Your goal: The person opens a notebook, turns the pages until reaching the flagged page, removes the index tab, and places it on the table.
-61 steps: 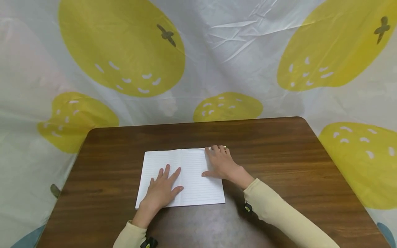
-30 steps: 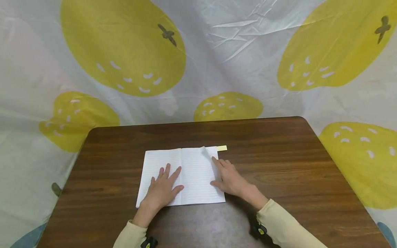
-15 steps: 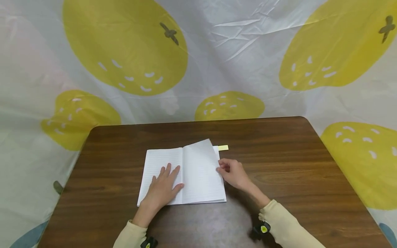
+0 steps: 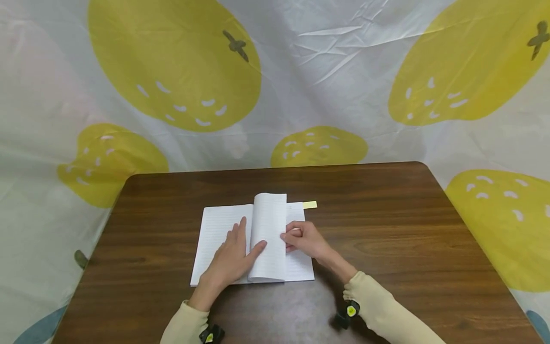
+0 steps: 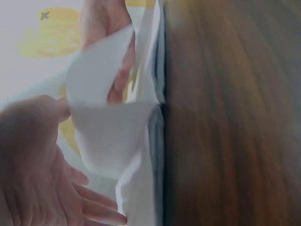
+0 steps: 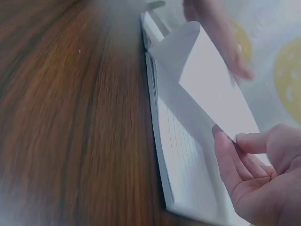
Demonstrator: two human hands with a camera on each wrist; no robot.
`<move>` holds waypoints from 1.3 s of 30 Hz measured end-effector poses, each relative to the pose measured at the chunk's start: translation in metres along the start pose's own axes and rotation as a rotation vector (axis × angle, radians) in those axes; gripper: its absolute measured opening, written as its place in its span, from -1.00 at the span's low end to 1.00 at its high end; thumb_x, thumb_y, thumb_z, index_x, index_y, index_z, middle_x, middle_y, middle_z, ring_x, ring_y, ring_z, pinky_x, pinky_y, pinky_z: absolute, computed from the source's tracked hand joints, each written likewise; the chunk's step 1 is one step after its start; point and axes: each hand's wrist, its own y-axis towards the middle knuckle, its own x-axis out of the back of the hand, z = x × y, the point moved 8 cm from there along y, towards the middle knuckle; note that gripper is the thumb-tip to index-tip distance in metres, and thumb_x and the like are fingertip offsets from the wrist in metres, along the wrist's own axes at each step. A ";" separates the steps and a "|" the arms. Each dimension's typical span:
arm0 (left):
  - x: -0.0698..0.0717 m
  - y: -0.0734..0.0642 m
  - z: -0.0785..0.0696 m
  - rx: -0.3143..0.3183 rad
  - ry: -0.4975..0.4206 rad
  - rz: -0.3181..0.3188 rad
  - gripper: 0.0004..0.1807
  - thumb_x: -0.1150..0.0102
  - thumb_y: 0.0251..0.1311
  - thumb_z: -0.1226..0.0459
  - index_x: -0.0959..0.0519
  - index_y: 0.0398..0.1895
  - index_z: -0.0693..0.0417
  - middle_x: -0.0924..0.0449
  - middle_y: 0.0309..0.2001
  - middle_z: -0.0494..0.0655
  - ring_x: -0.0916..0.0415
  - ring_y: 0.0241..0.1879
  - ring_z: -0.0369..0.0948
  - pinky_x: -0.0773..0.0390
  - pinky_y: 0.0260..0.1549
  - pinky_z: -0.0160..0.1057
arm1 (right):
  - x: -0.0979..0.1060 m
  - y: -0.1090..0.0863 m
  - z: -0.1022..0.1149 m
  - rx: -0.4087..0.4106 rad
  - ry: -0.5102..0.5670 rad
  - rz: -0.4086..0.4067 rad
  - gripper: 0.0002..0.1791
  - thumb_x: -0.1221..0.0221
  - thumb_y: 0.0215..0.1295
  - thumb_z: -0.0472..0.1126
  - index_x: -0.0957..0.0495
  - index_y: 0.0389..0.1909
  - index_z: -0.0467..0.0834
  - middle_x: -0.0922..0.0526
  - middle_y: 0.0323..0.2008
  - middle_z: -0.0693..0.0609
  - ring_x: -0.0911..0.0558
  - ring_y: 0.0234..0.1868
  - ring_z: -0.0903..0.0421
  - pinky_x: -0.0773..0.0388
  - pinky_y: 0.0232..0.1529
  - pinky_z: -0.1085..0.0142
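A lined notebook [image 4: 215, 224] lies spread on the wooden table, with one page [image 4: 269, 220] lifted and curling over from the right side toward the middle. My right hand [image 4: 306, 240] pinches the free edge of that page between thumb and fingers, seen closely in the right wrist view, where the page [image 6: 218, 84] arches up from the sheets below. My left hand [image 4: 232, 258] lies over the left page near the fold, fingers straight, its thumb against the curling page. A yellow sticky tab [image 4: 310, 205] sticks out at the notebook's upper right.
The brown wooden table [image 4: 386, 229] extends on all sides of the notebook. Behind it hangs a pale curtain [image 4: 326, 95] printed with large yellow fruit. A dark device [image 4: 347, 313] is strapped at the right wrist and another [image 4: 212, 334] at the left.
My right hand first slid down the right edge, then pinched the page and carried it left, so it now curls over. My left hand has shifted slightly, its thumb meeting the page.
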 end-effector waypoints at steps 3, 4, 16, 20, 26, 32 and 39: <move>0.002 0.001 -0.008 -0.018 -0.001 -0.012 0.19 -0.07 0.26 -0.36 0.20 0.65 0.15 0.12 0.60 0.37 -0.03 0.55 0.28 -0.33 0.31 0.32 | -0.013 0.004 0.005 0.027 -0.023 0.028 -0.83 -0.21 0.39 -0.35 -0.48 -0.24 -0.43 -0.74 -0.49 -0.14 -0.68 -0.48 0.20 -0.73 -0.32 0.25; 0.002 0.002 -0.010 -0.029 0.005 -0.019 0.23 -0.15 0.22 -0.34 0.22 0.65 0.16 0.14 0.60 0.39 -0.04 0.54 0.29 -0.38 0.28 0.32 | -0.017 0.005 0.007 0.039 -0.042 0.035 -0.83 -0.21 0.39 -0.35 -0.48 -0.24 -0.42 -0.75 -0.48 -0.17 -0.67 -0.49 0.20 -0.73 -0.32 0.26; 0.002 0.001 -0.021 -0.088 0.133 -0.147 0.37 -0.59 -0.04 -0.01 0.19 0.63 0.20 0.33 0.57 0.50 0.07 0.50 0.48 -0.48 0.09 0.41 | -0.049 0.012 0.039 0.253 -0.476 0.011 -0.89 -0.27 0.35 -0.25 -0.62 -0.36 -0.19 -0.75 -0.41 -0.02 -0.63 -0.37 0.28 -0.57 -0.22 0.42; 0.003 0.002 -0.016 -0.070 0.128 -0.159 0.32 -0.57 0.01 0.07 0.19 0.62 0.23 0.33 0.55 0.56 0.04 0.48 0.50 -0.51 0.04 0.40 | -0.053 0.013 0.040 0.274 -0.522 0.008 -0.93 -0.28 0.34 -0.25 -0.68 -0.31 -0.17 -0.75 -0.38 0.02 -0.62 -0.34 0.29 -0.56 -0.20 0.44; 0.005 0.002 -0.005 -0.047 0.112 -0.142 0.35 -0.57 0.02 0.11 0.26 0.62 0.23 0.33 0.52 0.63 -0.06 0.44 0.51 -0.61 -0.15 0.34 | -0.049 0.009 0.041 0.281 -0.582 -0.029 -0.92 -0.28 0.32 -0.24 -0.71 -0.27 -0.16 -0.77 -0.32 0.02 -0.66 -0.23 0.17 -0.56 -0.09 0.33; 0.010 0.001 0.006 -0.006 0.091 -0.140 0.39 -0.59 0.00 0.11 0.31 0.63 0.18 0.32 0.53 0.62 -0.12 0.42 0.48 -0.58 -0.13 0.40 | -0.045 0.005 0.040 0.296 -0.617 -0.027 -0.90 -0.34 0.25 -0.28 -0.70 -0.24 -0.21 -0.77 -0.24 -0.04 -0.71 -0.11 0.04 -0.60 0.01 0.18; 0.017 -0.001 0.010 0.035 0.120 -0.191 0.47 -0.65 -0.11 0.04 0.31 0.63 0.19 0.26 0.52 0.61 -0.04 0.46 0.48 -0.45 0.08 0.44 | -0.044 0.003 0.043 0.355 -0.710 -0.021 -0.76 -0.46 0.09 -0.30 -0.69 -0.21 -0.23 -0.74 -0.19 -0.10 -0.67 -0.07 -0.04 -0.53 0.04 0.10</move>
